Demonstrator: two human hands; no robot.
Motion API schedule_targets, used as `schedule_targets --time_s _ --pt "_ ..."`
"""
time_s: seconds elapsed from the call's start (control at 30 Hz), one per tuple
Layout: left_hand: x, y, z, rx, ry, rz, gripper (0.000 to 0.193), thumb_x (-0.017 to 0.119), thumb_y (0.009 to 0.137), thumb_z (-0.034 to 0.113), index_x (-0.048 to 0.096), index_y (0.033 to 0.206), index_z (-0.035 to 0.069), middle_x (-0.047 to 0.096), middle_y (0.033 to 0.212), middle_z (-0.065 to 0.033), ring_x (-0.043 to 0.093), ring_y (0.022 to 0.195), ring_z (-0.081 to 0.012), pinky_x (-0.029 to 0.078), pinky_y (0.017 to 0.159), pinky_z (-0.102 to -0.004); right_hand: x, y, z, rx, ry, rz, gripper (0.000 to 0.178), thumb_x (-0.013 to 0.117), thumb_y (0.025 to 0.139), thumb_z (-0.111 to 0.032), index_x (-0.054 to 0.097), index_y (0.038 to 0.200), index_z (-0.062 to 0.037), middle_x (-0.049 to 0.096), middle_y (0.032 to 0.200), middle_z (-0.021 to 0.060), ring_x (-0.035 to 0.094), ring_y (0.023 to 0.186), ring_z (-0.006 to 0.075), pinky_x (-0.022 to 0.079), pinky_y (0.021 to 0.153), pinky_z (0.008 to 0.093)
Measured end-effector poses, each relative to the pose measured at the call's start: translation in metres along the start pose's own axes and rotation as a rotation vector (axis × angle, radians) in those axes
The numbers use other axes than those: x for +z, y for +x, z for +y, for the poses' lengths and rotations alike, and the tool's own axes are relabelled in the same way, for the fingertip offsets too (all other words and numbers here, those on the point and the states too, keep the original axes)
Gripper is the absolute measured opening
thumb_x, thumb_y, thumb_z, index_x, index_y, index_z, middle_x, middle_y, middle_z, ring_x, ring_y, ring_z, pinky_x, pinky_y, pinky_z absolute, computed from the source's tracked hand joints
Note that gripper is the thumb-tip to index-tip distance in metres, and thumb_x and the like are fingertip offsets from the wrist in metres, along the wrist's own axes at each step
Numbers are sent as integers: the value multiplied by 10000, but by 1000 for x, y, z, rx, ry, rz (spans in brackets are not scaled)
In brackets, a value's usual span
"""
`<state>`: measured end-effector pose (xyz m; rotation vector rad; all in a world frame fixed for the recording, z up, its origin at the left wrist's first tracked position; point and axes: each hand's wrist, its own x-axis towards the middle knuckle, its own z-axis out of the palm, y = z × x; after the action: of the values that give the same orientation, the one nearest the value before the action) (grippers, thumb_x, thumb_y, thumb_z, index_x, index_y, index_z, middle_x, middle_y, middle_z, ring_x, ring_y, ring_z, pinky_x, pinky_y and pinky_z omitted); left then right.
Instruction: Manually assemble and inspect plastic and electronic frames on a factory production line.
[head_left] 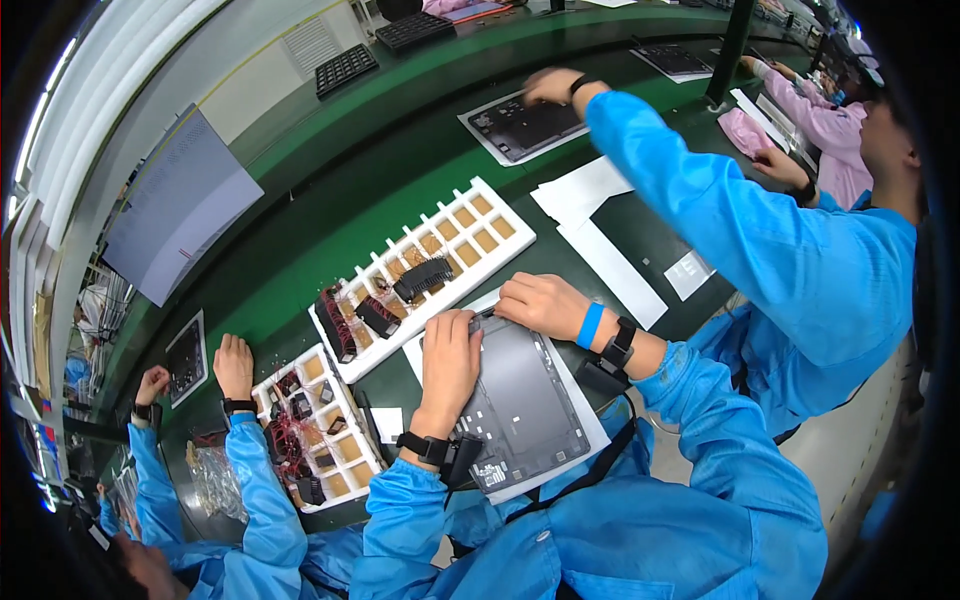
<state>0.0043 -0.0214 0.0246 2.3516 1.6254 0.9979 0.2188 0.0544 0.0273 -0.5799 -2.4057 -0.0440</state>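
A dark grey tablet housing (520,390) lies on a white sheet (588,412) in front of me, its inner side up with small pale pads and cutouts. At its upper left corner, my left hand (450,362) has its fingers closed together on the edge. My right hand (542,305) bends over the top edge, its fingers closed and pressed down close to the left fingertips. Whatever small part may be under the right fingers is hidden. Both wrists wear black bands; a blue strip (590,325) circles the right one too.
Beyond my hands stands a white compartment tray (505,243) with black parts and thin wires; a second tray (362,492) is at left. Co-workers in blue sit either side, one hand (233,368) near the left tray, another arm (690,180) reaching over a dark housing (505,130). White sheets (615,265) lie right.
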Motion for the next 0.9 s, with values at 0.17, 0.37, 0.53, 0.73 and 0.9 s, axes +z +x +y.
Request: schedule_targets --time_s 0.17,0.37,0.53,0.73,0.9 --pt "-2 -1 1 8 -27 -22 271 704 895 19 673 1164 6 633 1167 -167 585 1121 -369 492 983 -449 1 -3 -3 -30 -33 -25 89 686 778 -96 670 863 -75 606 905 30 637 884 206 579 733 324" --pt "-2 -5 2 69 54 -50 346 702 836 -10 727 1176 52 641 1192 -145 596 1119 -353 504 975 -450 5 -8 -2 118 106 -19 86 740 850 -138 693 873 -70 614 911 31 633 884 219 577 737 328" --pt "-1 -7 2 92 158 -44 397 686 807 6 737 1197 58 637 1207 -139 604 1134 -329 511 968 -444 -6 -10 -14 191 145 -95 209 772 890 -264 754 1003 -90 632 985 36 627 958 219 568 782 344" --pt "-6 -3 12 110 225 -61 418 698 804 25 725 1219 69 635 1209 -131 593 1149 -325 491 995 -452 -20 -14 -28 205 -59 -136 382 739 920 -389 740 1173 -102 631 1257 60 552 1234 250 524 919 389" --pt "0 -8 12 74 192 -50 425 689 803 4 721 1223 64 630 1270 -161 590 1191 -354 482 1028 -470 -20 -30 -40 288 -11 -66 362 721 942 -356 721 1193 -94 612 1309 87 530 1274 301 497 991 443"
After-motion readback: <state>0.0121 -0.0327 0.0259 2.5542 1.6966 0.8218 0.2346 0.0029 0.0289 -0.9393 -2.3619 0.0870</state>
